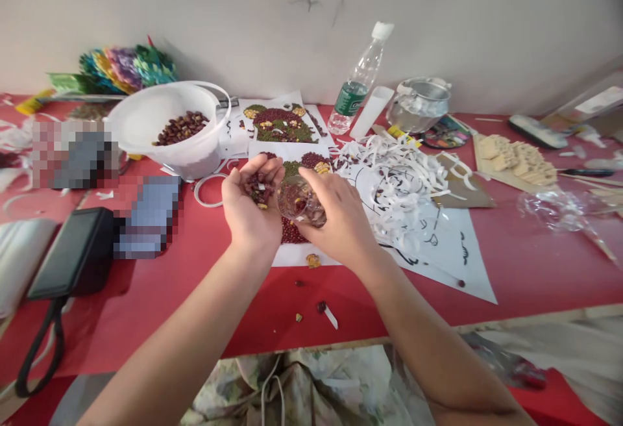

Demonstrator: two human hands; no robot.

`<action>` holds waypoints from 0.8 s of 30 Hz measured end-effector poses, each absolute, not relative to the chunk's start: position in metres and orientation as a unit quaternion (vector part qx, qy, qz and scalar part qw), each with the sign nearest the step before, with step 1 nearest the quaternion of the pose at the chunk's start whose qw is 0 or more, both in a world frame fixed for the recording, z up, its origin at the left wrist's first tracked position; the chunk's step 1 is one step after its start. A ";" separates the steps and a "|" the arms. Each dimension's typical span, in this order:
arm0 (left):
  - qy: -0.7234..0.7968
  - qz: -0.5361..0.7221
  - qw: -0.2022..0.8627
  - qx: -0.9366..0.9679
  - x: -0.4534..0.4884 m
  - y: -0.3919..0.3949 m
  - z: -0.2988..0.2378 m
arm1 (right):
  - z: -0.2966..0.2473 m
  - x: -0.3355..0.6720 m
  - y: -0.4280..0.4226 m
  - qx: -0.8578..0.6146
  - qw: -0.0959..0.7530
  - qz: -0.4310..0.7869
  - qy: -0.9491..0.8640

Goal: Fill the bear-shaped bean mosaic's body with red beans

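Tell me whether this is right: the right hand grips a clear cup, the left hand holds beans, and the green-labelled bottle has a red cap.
Not quite: the cap of the bottle is white, not red, as the head view shows. The rest stands: the right hand grips a clear cup, and the left hand holds beans.

The counter (pixel 549 244) is red. At centre, the cup (pixel 294 200) is clear, its beans (pixel 318 214) dark red. At ten o'clock, a white bucket (pixel 134 121) and multicoloured flowers (pixel 127 67); at one, a bottle's (pixel 368 62) green label (pixel 350 99); at three, white strips (pixel 409 176); at six, pale fabric (pixel 335 374) with greenish blotches.
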State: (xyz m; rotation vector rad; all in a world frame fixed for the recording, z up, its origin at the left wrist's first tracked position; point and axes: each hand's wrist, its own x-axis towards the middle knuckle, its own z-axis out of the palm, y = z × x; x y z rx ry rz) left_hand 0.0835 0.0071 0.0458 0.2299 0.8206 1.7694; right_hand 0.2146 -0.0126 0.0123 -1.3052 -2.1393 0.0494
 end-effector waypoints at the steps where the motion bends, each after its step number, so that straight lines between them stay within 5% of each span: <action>1: 0.348 0.754 0.543 0.120 0.086 0.006 0.046 | 0.013 0.214 -0.014 -0.499 0.315 0.017 -0.807; 24: 0.332 0.741 0.500 0.301 0.092 -0.007 0.047 | 0.018 0.206 -0.029 -0.518 0.331 0.022 -0.788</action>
